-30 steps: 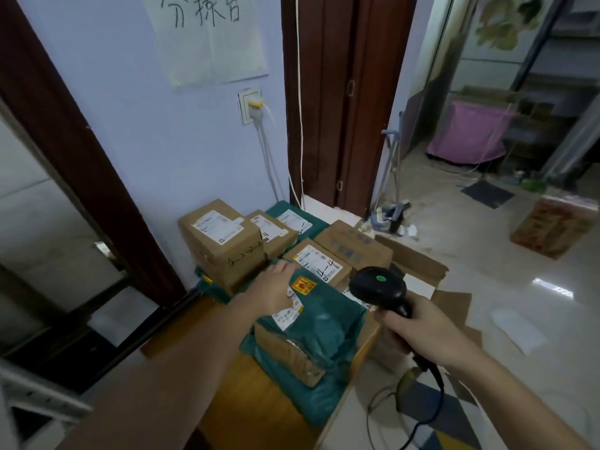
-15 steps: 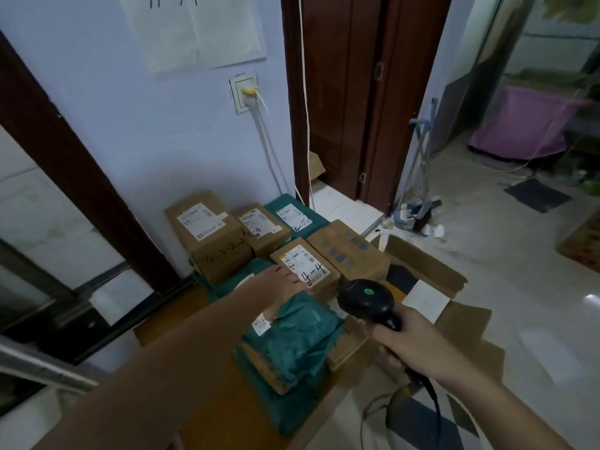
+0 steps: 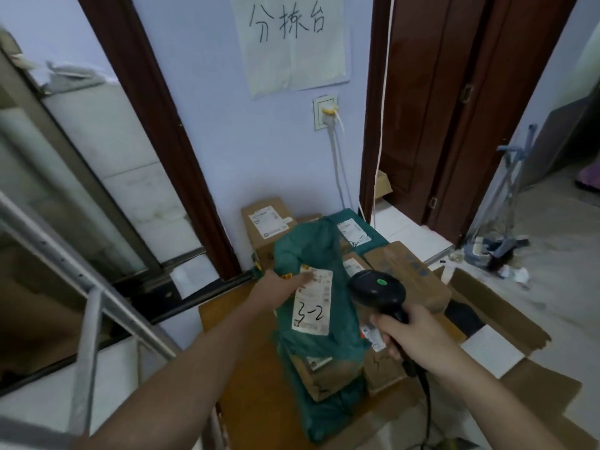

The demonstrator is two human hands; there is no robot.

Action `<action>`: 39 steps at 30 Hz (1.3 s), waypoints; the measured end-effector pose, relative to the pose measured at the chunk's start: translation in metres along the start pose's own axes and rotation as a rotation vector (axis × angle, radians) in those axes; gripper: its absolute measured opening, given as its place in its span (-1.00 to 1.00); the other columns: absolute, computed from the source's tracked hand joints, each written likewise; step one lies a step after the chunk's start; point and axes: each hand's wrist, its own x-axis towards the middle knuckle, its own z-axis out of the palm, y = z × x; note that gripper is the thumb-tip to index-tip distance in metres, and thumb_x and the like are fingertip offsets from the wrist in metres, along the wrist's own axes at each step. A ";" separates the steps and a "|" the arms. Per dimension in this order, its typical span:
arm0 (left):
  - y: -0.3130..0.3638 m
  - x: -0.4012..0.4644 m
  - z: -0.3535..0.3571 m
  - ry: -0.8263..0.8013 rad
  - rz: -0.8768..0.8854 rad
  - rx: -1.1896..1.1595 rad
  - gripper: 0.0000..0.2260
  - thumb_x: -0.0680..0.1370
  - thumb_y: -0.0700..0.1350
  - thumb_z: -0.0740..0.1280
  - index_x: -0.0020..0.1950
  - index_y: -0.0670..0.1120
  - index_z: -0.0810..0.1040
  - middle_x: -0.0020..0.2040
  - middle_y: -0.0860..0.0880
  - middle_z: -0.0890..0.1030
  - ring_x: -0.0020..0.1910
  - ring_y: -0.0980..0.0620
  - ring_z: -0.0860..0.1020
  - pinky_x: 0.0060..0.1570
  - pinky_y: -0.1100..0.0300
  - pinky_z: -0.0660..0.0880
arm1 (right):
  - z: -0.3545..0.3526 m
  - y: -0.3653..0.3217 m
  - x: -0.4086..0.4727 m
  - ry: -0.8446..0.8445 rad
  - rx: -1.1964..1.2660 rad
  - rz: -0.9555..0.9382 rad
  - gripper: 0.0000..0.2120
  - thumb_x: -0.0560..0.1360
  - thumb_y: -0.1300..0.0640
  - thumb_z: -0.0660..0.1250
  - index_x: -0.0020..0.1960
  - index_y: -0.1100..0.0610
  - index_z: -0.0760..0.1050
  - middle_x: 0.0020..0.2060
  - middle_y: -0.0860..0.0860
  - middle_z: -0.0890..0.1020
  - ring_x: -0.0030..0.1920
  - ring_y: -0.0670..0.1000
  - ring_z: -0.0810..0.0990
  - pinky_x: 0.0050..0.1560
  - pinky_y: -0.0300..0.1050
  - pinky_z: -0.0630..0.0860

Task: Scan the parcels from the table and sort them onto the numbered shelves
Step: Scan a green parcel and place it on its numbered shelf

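Above the table [image 3: 246, 368], the left hand [image 3: 276, 287] grips a green parcel [image 3: 311, 287]; right of it, the right hand [image 3: 412, 336] clasps the scanner [image 3: 376, 287].

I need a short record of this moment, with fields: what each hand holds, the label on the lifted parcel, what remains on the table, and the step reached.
left hand: left hand grips the green bag parcel by its upper edge, raised over the pile
right hand: right hand holds the black scanner, head toward the label
label: white label, handwritten 3-2
table: wooden table with cardboard boxes and other green bags
step: parcel presented for scanning, not yet shelved
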 end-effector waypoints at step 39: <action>-0.046 -0.053 0.043 0.041 -0.118 -1.194 -0.37 0.51 0.09 0.49 0.50 0.07 0.29 0.31 -0.12 0.60 0.23 -0.17 0.60 0.17 -0.19 0.58 | 0.083 -0.026 -0.029 -0.019 -0.119 -0.069 -0.90 0.60 0.14 0.32 -0.08 0.07 0.43 -0.51 0.00 0.55 -0.56 -0.09 0.50 -0.49 -0.30 0.41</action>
